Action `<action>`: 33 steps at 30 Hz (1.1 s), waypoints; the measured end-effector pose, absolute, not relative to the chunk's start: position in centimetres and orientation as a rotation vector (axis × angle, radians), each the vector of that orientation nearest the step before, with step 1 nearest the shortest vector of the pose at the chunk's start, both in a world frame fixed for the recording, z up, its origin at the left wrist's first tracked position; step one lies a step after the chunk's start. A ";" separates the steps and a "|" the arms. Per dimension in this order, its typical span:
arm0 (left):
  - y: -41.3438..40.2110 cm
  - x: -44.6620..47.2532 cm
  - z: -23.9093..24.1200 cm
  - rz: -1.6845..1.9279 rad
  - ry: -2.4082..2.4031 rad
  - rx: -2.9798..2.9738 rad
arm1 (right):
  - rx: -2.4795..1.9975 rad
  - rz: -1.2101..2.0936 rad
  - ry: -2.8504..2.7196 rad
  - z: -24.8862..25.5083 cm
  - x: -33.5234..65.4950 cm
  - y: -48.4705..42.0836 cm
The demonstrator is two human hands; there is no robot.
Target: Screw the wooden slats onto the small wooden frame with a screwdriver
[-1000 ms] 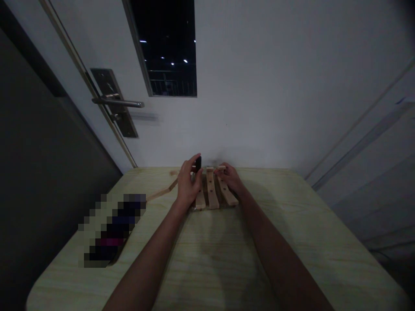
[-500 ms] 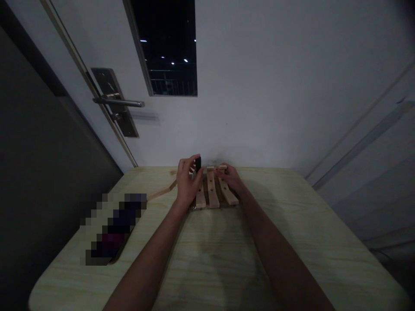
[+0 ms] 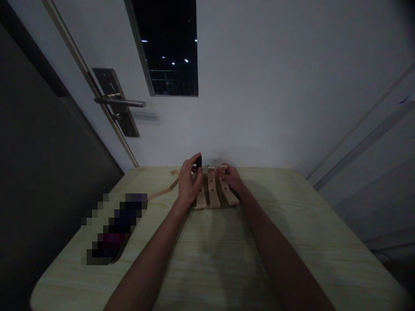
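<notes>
At the far side of the table, three pale wooden slats (image 3: 212,190) with dark holes stand side by side on a brownish base whose material I cannot make out. Their far ends turn upward. My left hand (image 3: 188,181) is at the left slat, with thumb and fingers closed on a small black block (image 3: 199,161) at its far end. My right hand (image 3: 232,178) is closed round the upturned end of the right slat (image 3: 228,193); most of its fingertips are hidden. Between the hands, the middle slat is untouched.
A thin bent wooden strip (image 3: 162,192) lies left of my left hand. Near it is a dark, pixelated flat object (image 3: 119,229). A white door (image 3: 259,86) with a metal handle (image 3: 123,103) rises behind the table (image 3: 207,259).
The left thumb and fingers have shifted slightly around the black block. My right hand stays at the right slat; the view has moved a little.
</notes>
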State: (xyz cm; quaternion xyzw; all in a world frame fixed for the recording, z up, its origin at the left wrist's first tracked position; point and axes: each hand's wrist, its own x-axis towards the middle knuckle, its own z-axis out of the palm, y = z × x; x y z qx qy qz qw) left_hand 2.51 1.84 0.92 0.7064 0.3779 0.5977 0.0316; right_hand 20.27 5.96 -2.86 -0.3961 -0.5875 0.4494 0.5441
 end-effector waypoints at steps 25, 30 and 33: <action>1.7 2.5 1.0 1.754 1.138 2.187 | -0.953 1.067 -1.385 -2.9 20.2 5.8; 1.7 2.6 1.2 1.792 1.076 2.164 | -0.944 1.079 -1.384 -2.8 20.2 5.8; 1.8 2.6 1.2 1.840 1.139 2.167 | -0.943 1.103 -1.380 -2.8 20.2 5.7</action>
